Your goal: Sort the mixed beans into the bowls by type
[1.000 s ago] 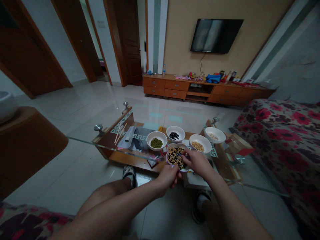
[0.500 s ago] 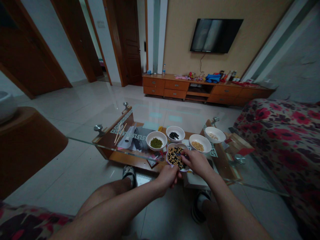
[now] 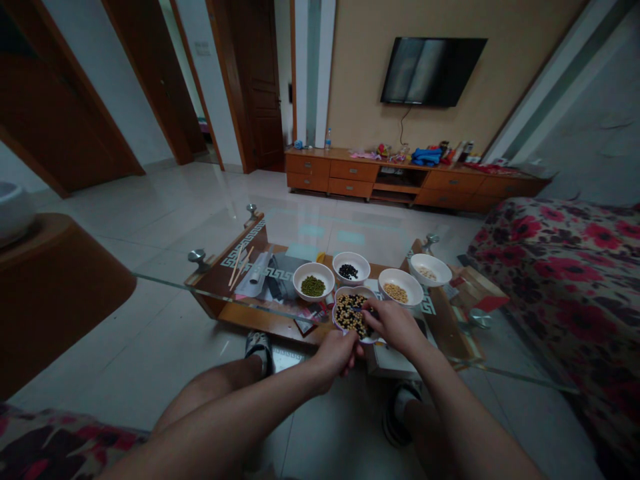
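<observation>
A purple-rimmed bowl (image 3: 340, 325) of mixed black and yellow beans sits at the near edge of the glass table. My left hand (image 3: 337, 353) is closed on its near rim. Over the beans, my right hand (image 3: 393, 322) pinches a thin bluish utensil (image 3: 357, 309); its shape is mostly hidden by the fingers and beans. White bowls stand around it: one with green beans (image 3: 313, 287) at left, one with black beans (image 3: 348, 271) behind, one with yellow beans (image 3: 395, 292) at right. A farther bowl holds pale pieces (image 3: 427, 273).
Chopsticks (image 3: 239, 268) lie toward the left of the glass table (image 3: 280, 230), with papers (image 3: 256, 277) on the shelf below. A brown paper bag (image 3: 475, 293) is at the right, near a floral sofa (image 3: 565, 267). A white box (image 3: 395, 363) sits under the glass.
The right hand and the bluish utensil have shifted only very slightly over the mixed beans. The left hand keeps its hold on the rim, and the bowls have not moved.
</observation>
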The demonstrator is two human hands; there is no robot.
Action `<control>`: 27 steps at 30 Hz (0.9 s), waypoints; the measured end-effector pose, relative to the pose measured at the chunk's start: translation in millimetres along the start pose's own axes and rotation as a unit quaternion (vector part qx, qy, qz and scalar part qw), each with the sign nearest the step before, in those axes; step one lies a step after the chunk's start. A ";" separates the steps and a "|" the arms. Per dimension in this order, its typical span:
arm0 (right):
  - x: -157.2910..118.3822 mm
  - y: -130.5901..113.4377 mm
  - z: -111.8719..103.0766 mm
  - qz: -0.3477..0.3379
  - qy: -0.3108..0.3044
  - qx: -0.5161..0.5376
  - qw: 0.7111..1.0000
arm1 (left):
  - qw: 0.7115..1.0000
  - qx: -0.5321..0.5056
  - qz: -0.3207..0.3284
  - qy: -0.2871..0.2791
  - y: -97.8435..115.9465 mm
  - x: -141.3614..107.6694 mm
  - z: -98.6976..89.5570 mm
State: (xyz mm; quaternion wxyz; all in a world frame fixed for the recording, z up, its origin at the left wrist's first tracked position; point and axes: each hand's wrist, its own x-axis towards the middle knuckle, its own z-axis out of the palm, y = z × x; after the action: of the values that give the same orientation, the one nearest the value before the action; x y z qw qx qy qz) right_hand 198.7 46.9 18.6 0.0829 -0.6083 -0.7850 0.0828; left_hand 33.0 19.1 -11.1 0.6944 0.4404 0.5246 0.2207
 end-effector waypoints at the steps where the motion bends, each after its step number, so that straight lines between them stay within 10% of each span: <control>1: 0.2 -0.2 -0.4 0.001 -0.003 0.003 1.000 | 1.000 0.000 0.001 -0.001 -0.3 -0.2 -0.1; 27: 23.2 -30.4 -4.4 0.011 0.136 0.108 0.985 | 1.000 -0.006 0.008 -0.006 -7.6 6.3 0.1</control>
State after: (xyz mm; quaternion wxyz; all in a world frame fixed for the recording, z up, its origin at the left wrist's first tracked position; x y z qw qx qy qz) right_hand 165.4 62.1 30.5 0.2532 -0.6098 -0.7463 0.0842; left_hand 34.1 19.9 -20.9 0.6988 0.4415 0.5152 0.2267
